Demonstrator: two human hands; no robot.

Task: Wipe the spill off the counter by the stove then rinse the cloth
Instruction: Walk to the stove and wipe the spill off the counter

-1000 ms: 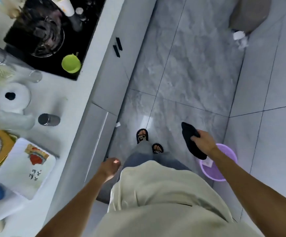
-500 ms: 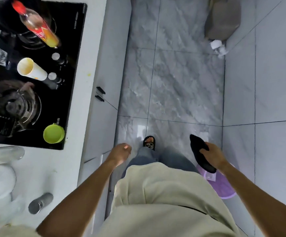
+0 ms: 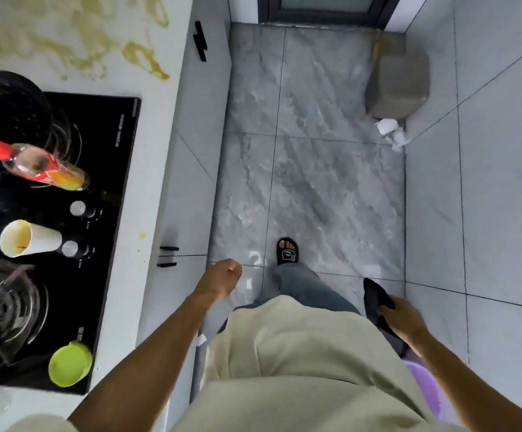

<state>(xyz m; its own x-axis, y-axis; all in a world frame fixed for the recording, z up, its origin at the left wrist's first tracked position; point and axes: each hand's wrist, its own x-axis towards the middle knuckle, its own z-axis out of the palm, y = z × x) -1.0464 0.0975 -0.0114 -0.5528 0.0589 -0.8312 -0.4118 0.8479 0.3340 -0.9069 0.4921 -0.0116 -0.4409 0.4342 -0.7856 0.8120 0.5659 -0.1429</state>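
The grey tiled floor (image 3: 331,182) fills the middle and right, with far more of it showing ahead than half a second ago; a dark door threshold (image 3: 325,10) now closes it at 12 o'clock. The white counter (image 3: 147,169) runs down the left, its front edge straight from 12 towards 7 o'clock, cabinet fronts (image 3: 197,169) dropping from it to the floor. The open lane lies between those fronts and a grey bin (image 3: 400,82) at 1 o'clock.

On the counter at 11 o'clock, beyond the stove (image 3: 97,213), the yellowish spill (image 3: 141,57) has newly come into view; earlier it was out of frame. The stove has slid lower and nearer, carrying a bottle (image 3: 41,166), a white cup (image 3: 29,238) and a green cup (image 3: 69,363).

The dark cloth (image 3: 376,300) hangs at 4 o'clock over the floor, well apart from the counter, gripped by the right hand (image 3: 406,319). The left hand (image 3: 222,279), at 7 o'clock beside the cabinet fronts, is loosely curled and holds nothing. A purple basin (image 3: 428,391) has dropped to the 5 o'clock edge. One sandalled foot (image 3: 287,251) is forward.
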